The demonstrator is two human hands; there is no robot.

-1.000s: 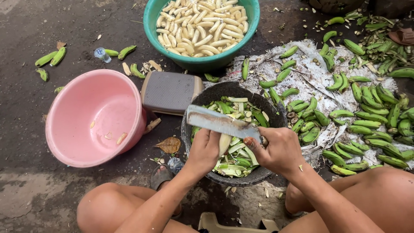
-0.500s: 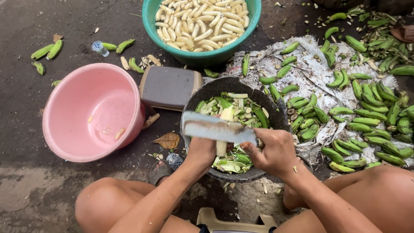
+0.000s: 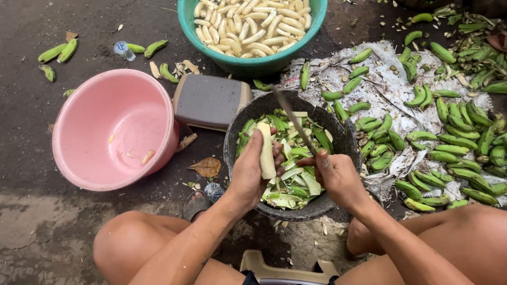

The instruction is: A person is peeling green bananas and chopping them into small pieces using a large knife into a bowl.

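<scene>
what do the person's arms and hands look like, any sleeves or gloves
Both are bare: the left hand and right hand wear no gloves, and no rings, watch or bands show. The forearms are uncovered up to the frame edge, with no sleeve in view. Both arms look lean.

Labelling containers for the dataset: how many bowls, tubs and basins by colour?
Round pink plastic basin: 1
Round green plastic tub of peeled bananas: 1
Round dark bowl of green peels, beneath the left hand and right hand: 1
Total: 3
</scene>
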